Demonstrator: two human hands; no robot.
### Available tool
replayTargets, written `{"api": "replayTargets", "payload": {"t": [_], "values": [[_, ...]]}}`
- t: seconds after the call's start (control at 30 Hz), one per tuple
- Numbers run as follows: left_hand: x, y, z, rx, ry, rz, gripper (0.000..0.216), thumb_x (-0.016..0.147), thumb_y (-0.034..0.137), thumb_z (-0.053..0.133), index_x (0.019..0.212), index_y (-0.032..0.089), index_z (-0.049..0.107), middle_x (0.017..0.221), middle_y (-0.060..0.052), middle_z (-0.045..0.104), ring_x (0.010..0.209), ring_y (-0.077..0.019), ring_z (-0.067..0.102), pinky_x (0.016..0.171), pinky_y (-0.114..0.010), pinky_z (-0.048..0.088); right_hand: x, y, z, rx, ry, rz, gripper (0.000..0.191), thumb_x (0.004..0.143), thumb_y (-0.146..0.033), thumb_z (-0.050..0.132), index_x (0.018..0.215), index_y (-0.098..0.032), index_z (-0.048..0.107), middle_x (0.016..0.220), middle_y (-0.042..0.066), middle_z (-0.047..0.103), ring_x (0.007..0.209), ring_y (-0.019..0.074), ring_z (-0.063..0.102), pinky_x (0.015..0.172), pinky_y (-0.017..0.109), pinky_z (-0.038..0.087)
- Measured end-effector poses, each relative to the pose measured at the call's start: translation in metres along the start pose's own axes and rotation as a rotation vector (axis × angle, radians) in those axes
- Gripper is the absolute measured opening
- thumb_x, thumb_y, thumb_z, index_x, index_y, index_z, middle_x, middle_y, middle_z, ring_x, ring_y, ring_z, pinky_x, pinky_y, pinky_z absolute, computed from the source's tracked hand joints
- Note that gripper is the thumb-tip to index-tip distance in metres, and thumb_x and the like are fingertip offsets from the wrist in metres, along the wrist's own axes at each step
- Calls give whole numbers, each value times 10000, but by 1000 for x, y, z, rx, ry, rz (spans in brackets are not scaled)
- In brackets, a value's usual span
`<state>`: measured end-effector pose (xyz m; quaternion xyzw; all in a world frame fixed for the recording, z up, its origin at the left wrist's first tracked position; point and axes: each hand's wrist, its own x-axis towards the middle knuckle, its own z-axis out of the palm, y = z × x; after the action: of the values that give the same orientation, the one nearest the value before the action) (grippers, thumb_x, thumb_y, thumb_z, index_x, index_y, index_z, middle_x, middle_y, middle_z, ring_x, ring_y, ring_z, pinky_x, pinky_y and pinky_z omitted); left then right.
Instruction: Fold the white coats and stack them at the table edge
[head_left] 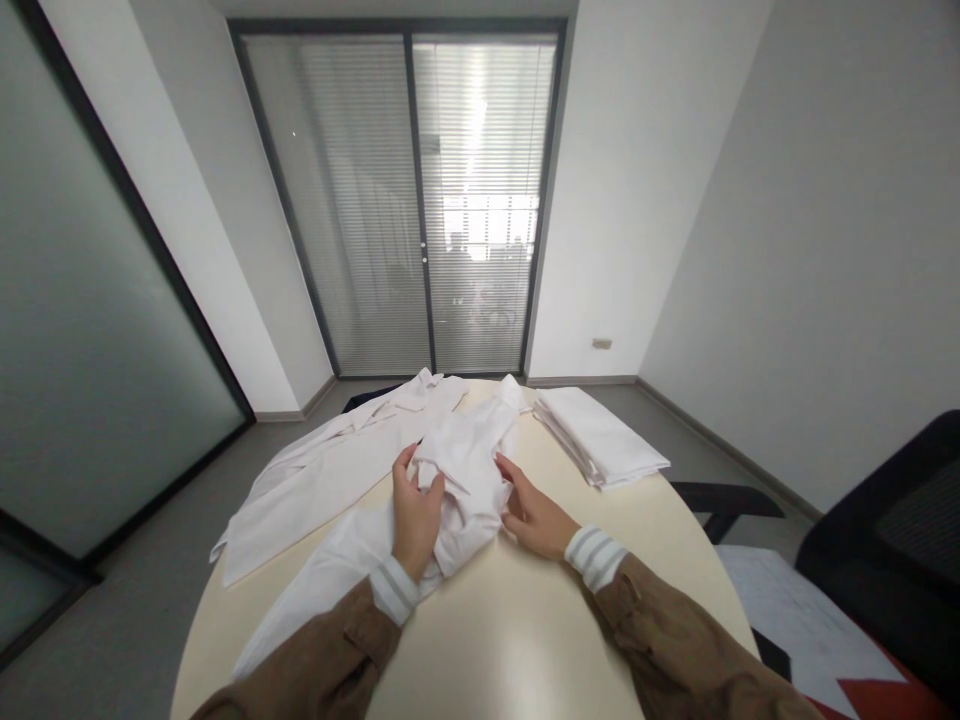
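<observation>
A white shirt [471,430] lies crumpled across the middle of the round table, its far end reaching the back edge and its near part spreading toward the front left. My left hand [417,515] is closed on a fold of it, thumb and fingers pinching what looks like the collar area. On the other side, my right hand [538,512] grips the shirt's right edge, with some fingertips hidden in the cloth. Left of it, a second white shirt [322,480] is laid out lengthwise. A folded stack of white cloth [604,435] sits at the back right.
The cream round tabletop [495,640] is under my forearms. A black office chair [892,540] stands at the right, with white and red material [802,610] on its seat. Beyond the table are a glass partition with blinds [480,200] and white walls.
</observation>
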<state>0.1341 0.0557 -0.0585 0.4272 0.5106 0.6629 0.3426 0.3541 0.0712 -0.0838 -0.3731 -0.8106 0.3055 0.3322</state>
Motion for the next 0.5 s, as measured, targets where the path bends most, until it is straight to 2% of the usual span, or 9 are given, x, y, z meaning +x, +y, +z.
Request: {"api": "replayTargets", "payload": {"t": [0.07,0.17,0.27,0.33,0.4,0.5], "values": [[5,-4,-2,-107,-29,-212,676,761,132,699,1355,236,395,1332,-132,547,1171,-226,599,926,-326,524,0,-1,3,-52,30,28,883,793,-256,653,1540,-156,192,1481,185,445,1334,292,469,1123,498,358],[10,-6,-4,-283,-87,-439,690,726,103,716,1343,164,413,1134,-122,659,1007,-217,668,830,-330,565,1,1,6,-288,117,195,680,806,-261,620,1428,-123,383,1390,202,517,1307,323,476,1124,549,318],[11,-3,-3,-347,-120,-499,561,720,83,691,1247,150,510,1018,-92,700,936,-206,681,802,-318,573,4,5,6,-495,128,309,470,845,-299,579,1294,-162,547,1436,171,491,1403,365,347,1151,610,206],[10,0,-1,-350,-180,-506,454,735,98,681,1171,157,569,988,-81,708,885,-193,685,769,-298,573,7,6,6,-528,106,332,412,838,-265,579,1244,-195,601,1466,133,482,1437,375,287,1151,623,182],[7,3,1,-325,-229,-516,397,761,151,701,1142,165,590,936,-62,710,765,-160,678,693,-257,562,12,5,7,-487,124,348,413,827,-239,589,1239,-225,619,1469,103,495,1435,385,290,1139,649,171],[0,8,5,-343,-323,-639,441,817,370,720,1178,161,577,865,-55,705,622,-143,647,608,-252,541,21,-3,11,-280,195,297,473,838,-299,620,1309,-270,591,1428,86,547,1373,381,400,1121,656,216]]}}
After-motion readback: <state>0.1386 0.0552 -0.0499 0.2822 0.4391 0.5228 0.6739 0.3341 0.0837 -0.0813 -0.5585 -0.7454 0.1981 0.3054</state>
